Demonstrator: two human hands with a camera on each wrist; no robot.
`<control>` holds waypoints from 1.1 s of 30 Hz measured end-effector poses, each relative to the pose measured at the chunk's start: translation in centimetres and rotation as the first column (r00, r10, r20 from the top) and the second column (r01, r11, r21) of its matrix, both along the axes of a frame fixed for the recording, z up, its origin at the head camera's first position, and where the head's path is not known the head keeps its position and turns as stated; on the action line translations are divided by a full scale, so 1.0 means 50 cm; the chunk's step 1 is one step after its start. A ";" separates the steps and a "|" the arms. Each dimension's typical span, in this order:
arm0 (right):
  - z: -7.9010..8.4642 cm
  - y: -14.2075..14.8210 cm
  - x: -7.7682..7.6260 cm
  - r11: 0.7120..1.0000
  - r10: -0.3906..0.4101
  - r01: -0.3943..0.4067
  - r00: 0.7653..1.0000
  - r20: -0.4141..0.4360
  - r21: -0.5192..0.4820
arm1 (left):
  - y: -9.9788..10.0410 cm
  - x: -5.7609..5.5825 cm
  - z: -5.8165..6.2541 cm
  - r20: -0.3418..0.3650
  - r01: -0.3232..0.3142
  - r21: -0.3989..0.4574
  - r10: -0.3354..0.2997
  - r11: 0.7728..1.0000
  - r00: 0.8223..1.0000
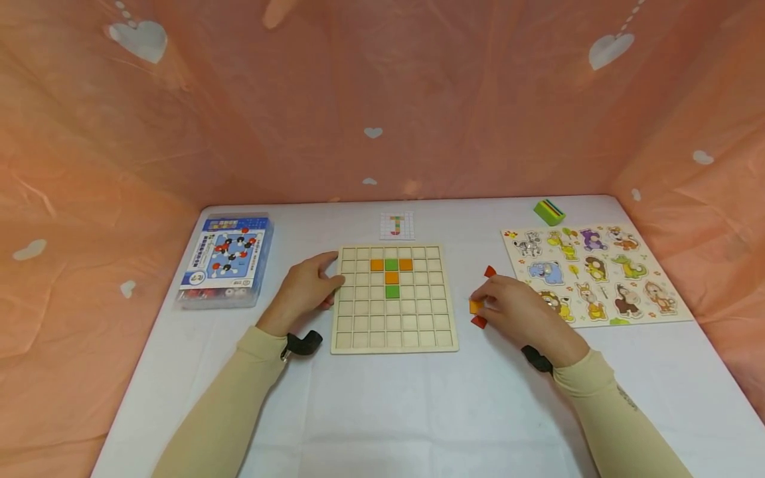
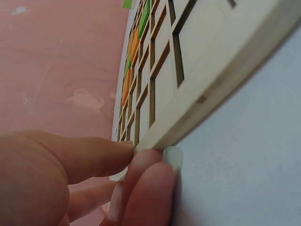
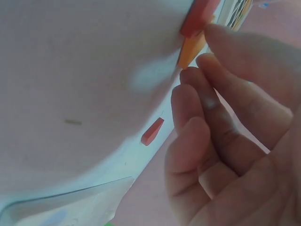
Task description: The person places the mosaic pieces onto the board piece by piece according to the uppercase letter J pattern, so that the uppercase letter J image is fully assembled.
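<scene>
A wooden grid board (image 1: 394, 325) lies on the table, with green and orange square tiles (image 1: 391, 278) forming a T in its upper cells. My left hand (image 1: 305, 289) grips the board's left edge; in the left wrist view the thumb lies at the rim and the curled fingers (image 2: 148, 193) are against the side. Right of the board, my right hand (image 1: 514, 305) pinches an orange square tile (image 1: 475, 307) between thumb and fingertips. Close to it lie red pieces, one nearer (image 1: 479, 322) and one farther (image 1: 490, 271). Another bit of red shows behind the left fingers, mostly hidden.
A small pattern card (image 1: 397, 226) lies behind the board. On the left is a clear-lidded box (image 1: 224, 259) with a molecule picture. An animal puzzle board (image 1: 597, 275) is at the right, partly under the right hand, with a green striped block (image 1: 549, 212) behind it.
</scene>
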State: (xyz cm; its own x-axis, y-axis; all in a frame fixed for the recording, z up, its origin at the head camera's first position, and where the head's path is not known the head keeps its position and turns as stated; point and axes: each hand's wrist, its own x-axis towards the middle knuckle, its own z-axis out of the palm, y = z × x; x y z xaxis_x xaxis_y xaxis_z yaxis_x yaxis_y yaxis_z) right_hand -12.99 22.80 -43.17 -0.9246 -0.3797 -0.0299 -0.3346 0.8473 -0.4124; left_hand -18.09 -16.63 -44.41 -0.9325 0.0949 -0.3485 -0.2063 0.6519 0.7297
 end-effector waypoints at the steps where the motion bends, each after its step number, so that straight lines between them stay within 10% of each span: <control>1: 0.000 0.000 -0.001 1.000 0.001 -0.001 1.000 -0.003 0.002 | 0.000 0.000 0.000 -0.001 -0.001 0.002 0.001 1.000 1.000; 33: 0.016 -0.062 -0.038 1.000 0.020 -0.020 1.000 0.023 -0.004 | 0.000 0.003 0.002 0.001 -0.009 0.025 0.009 1.000 1.000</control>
